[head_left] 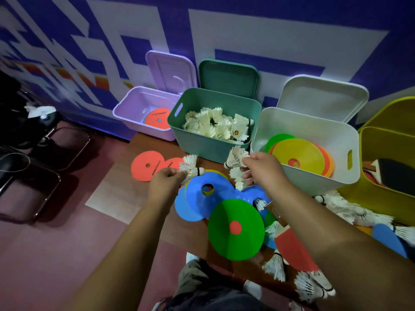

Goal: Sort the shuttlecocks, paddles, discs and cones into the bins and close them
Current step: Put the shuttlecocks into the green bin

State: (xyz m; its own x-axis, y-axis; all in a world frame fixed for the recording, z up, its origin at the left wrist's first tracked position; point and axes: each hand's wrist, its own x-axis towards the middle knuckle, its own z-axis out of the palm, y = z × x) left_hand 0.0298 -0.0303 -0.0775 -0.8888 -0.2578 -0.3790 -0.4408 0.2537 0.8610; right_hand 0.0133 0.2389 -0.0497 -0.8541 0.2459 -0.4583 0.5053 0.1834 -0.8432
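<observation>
My left hand [165, 182] pinches a white shuttlecock [190, 168] just in front of the green bin [179, 129], which holds several shuttlecocks. My right hand [262, 168] grips a bunch of shuttlecocks [235, 167] near that bin's front right corner. Blue cones [202, 198] and a green cone [235, 234] lie on the floor below my hands. The purple bin [125, 113] holds an orange disc. In the white bin [314, 176] are yellow, orange and green cones. A paddle [397, 176] lies in the yellow bin [381, 135]. More shuttlecocks [350, 209] lie at the right.
Two orange discs [147, 166] lie on the floor left of my left hand. A red paddle [296, 250] and loose shuttlecocks [276, 265] lie by my right forearm. All bin lids lean open against the wall. Black chairs [33, 153] stand at the left.
</observation>
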